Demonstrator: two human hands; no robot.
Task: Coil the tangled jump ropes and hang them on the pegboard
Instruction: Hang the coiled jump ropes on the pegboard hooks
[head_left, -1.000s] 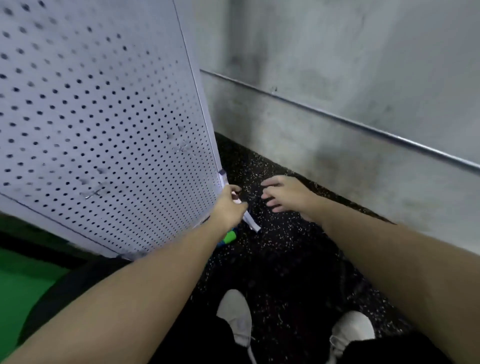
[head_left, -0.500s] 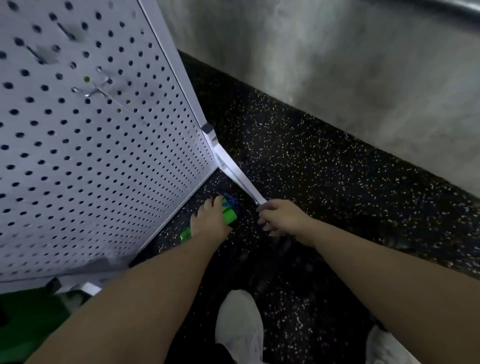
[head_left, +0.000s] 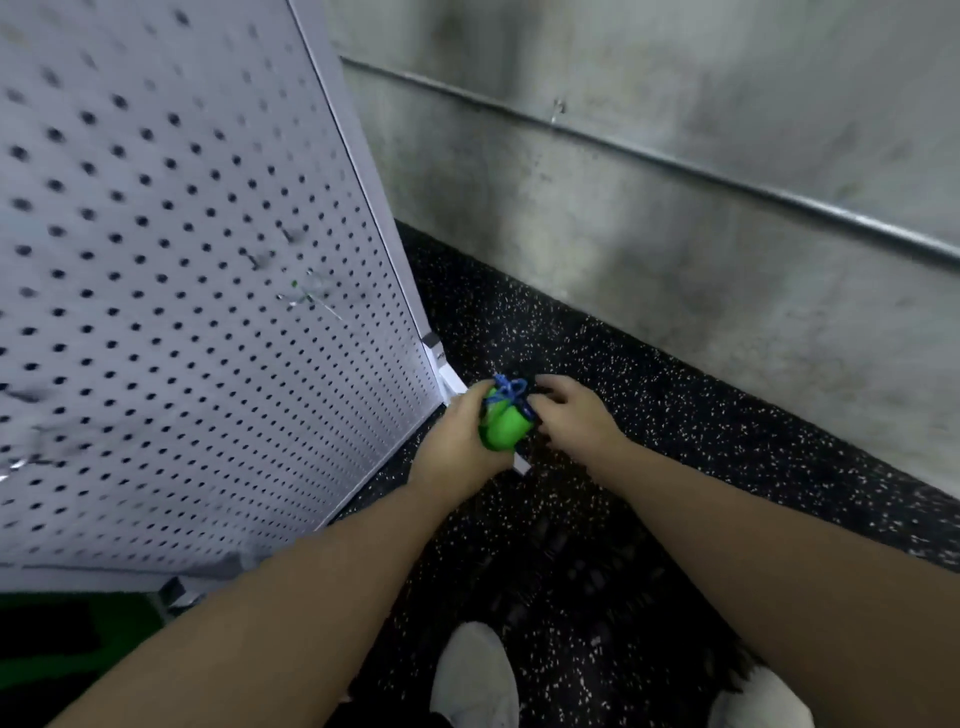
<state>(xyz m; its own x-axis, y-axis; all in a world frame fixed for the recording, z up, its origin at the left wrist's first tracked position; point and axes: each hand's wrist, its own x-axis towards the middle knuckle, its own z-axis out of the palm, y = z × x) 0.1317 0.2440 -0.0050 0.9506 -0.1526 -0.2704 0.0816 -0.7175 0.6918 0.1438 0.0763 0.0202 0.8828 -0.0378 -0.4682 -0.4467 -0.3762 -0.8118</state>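
The left hand (head_left: 457, 447) is curled around the green handles (head_left: 506, 426) of a jump rope, holding them low near the floor, with a tangle of blue cord (head_left: 509, 389) sticking out at the top of the fist. The right hand (head_left: 571, 410) sits just beside the bundle at its 3 o'clock, fingers bent toward the cord; whether it pinches the cord or only touches it cannot be told through the blur. At 9 o'clock from the hands stands the white pegboard (head_left: 182, 312), its corner foot (head_left: 452, 384) directly behind the left hand. A few metal hooks (head_left: 306, 296) stick out of the board. The floor (head_left: 649, 389) is black rubber with white speckles. At 12 to 2 o'clock rises a stained grey concrete wall (head_left: 649, 234) crossed by a thin metal conduit (head_left: 675, 166). At 6 o'clock are two white shoes (head_left: 475, 675).
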